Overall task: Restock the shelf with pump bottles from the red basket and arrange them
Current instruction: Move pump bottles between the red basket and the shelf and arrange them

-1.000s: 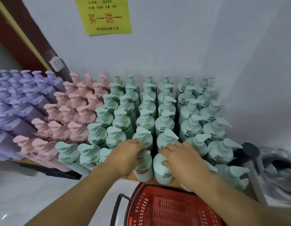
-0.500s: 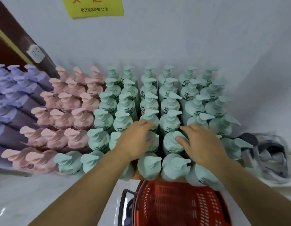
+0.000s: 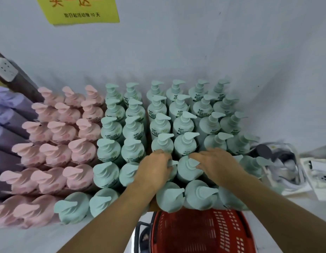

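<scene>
While both hands lie on upright teal bottles (image 3: 190,168) near the shelf's front edge, left hand (image 3: 155,168) fingers curl round one; right hand (image 3: 216,164) fingers rest fairly flat on the pump just left.

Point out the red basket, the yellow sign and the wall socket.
red basket (image 3: 200,232): head view, on its slotted inner wall below the green bottles.
yellow sign (image 3: 82,10): head view, on the paper face near the small printed line.
wall socket (image 3: 5,69): head view, on its white faceplate at the far left.
</scene>
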Demonstrator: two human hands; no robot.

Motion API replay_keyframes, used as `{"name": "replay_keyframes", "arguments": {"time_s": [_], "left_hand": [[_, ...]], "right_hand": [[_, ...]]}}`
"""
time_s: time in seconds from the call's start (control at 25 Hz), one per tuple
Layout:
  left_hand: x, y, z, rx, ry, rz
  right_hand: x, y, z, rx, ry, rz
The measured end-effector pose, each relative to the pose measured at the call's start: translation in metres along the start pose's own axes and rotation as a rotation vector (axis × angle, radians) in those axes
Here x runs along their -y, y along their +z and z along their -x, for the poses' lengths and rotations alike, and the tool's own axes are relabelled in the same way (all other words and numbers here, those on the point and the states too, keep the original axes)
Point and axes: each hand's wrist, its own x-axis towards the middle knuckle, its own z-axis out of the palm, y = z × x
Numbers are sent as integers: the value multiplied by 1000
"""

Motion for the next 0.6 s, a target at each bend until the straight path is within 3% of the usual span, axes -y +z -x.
{"name": "replay_keyframes", "arguments": {"time_s": [0.16,0.32,0.52,0.6], "left_hand": [[4,-10,-4,66,14,18],[9,-27,-31,-185,-31,203],[21,-28,-73,84,-16,-32],[25,-27,-81,13,3,39]], "right_hand": [[4,-13,-4,-15,71,-84],[-7,-24,-28,-304,200,-196],[-18,-26,-68,74,231,-74],[-25,-29,-72,97,185,-130]]}}
